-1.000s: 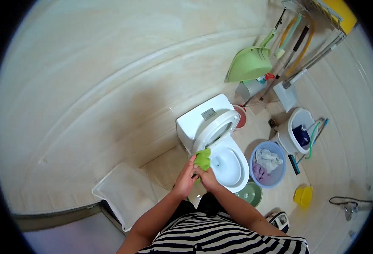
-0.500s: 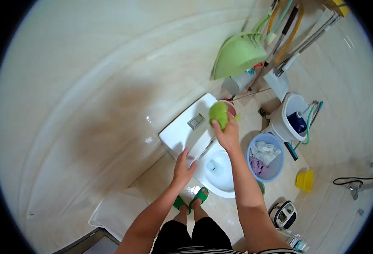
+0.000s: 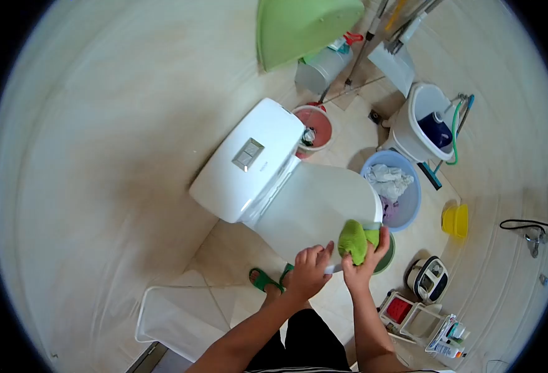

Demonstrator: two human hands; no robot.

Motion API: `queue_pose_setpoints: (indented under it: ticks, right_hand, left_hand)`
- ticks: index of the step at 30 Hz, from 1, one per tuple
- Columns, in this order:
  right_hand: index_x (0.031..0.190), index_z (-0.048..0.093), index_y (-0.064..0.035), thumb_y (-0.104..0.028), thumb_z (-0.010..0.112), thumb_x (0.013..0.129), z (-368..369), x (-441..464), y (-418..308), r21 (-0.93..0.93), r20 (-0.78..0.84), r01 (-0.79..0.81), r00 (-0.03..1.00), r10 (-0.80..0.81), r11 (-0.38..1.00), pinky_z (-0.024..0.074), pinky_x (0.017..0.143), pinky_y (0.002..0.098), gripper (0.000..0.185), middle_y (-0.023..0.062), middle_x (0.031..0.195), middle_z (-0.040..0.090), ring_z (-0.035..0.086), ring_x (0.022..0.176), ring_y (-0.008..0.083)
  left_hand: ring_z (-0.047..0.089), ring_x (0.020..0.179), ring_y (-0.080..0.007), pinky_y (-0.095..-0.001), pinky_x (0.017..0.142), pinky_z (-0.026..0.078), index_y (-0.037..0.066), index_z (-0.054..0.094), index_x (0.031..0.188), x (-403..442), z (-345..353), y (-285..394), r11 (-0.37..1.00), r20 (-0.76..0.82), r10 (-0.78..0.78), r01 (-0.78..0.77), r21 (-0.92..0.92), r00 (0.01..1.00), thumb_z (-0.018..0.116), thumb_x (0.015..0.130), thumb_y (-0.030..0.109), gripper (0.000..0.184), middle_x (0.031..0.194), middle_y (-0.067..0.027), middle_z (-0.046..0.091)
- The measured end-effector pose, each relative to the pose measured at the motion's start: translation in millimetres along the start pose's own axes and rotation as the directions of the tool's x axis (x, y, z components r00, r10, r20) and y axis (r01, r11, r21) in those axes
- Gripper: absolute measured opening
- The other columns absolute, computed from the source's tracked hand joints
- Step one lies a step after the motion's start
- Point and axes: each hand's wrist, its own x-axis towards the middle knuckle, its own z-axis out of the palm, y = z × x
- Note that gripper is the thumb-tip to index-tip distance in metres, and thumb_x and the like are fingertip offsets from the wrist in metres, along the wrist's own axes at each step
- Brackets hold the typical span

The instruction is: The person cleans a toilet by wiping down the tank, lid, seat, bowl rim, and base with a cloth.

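Note:
The white toilet lid (image 3: 314, 205) is down over the bowl, which it hides from view; I cannot tell whether it rests fully flat. At the lid's front edge, my right hand (image 3: 366, 261) is closed round a bright green cloth (image 3: 352, 241), which is bunched against the rim. My left hand (image 3: 310, 268) is close beside it, fingers bent over the lid's near edge, its thumb side towards the cloth. Behind the lid stands the toilet tank (image 3: 233, 168) with its flush button (image 3: 248, 154) on top.
A blue basin (image 3: 404, 211) with wet cloths sits beyond the lid's far side, near a white bucket (image 3: 404, 133). A pinkish bucket (image 3: 322, 124) stands by the tank. Green dustpan (image 3: 305, 28), yellow scoop (image 3: 455, 221) and caddy (image 3: 414, 320) lie around. A clear bin (image 3: 174, 311) is at lower left.
The lid, raised before with the bowl showing, has come down. My right hand with the green cloth has moved from beside the tank to the lid's front edge; my left hand has followed.

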Motion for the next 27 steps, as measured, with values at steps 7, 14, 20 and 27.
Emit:
queue_pose_setpoints:
  ticks: [7,14,20,27]
  right_hand:
    - [0.123,0.053,0.0008,-0.008,0.059,0.078,-4.9,-81.4,146.0,0.384,-0.007,-0.47,0.86,0.511,0.795,0.0401,0.1,0.0343,0.045,0.0135,0.124,0.053,0.052,0.115,0.0224]
    - [0.11,0.052,0.0008,-0.003,0.06,0.077,33.5,-124.9,247.5,0.302,0.08,-0.684,0.712,0.698,0.664,0.0469,0.085,0.0327,0.034,0.0085,0.099,0.059,0.058,0.092,0.0205]
    - [0.106,0.054,0.0019,-0.006,0.062,0.078,61.2,-106.3,253.8,-0.113,-0.002,-0.769,0.634,0.773,0.63,0.0475,0.085,0.0402,0.031,0.019,0.1,0.061,0.061,0.092,0.0343]
    - [0.106,0.058,0.0047,-0.001,0.056,0.078,48.5,-56.1,200.6,-0.061,0.024,-0.562,0.826,0.564,0.825,0.0455,0.089,0.041,0.029,0.0191,0.1,0.06,0.059,0.095,0.0346]
  left_hand:
    - [0.048,0.118,-0.0317,-0.046,0.1,0.039,0.008,0.053,0.133,-35.2,75.6,-23.6,0.994,0.321,0.042,-0.071,0.078,0.946,0.069,0.075,0.02,0.061,0.129,-0.0126,0.051]
    - [0.047,0.119,-0.0325,-0.0491,0.1,0.037,0.009,0.062,0.121,-12.3,4.6,-73.6,0.968,0.244,-0.123,0.063,0.242,0.962,0.064,0.079,0.015,0.043,0.123,-0.011,0.054]
    - [0.045,0.12,-0.0338,-0.0475,0.102,0.034,0.007,0.059,0.122,-12.2,-25.6,-85.8,0.963,0.079,-0.195,0.176,0.206,0.978,0.067,0.079,0.009,0.043,0.125,-0.0116,0.052]
    - [0.043,0.122,-0.0348,-0.0462,0.104,0.033,0.003,0.053,0.131,-15.6,-67.7,-90.2,0.937,-0.292,-0.309,0.343,0.073,0.905,0.062,0.081,0.005,0.051,0.129,-0.0169,0.049]
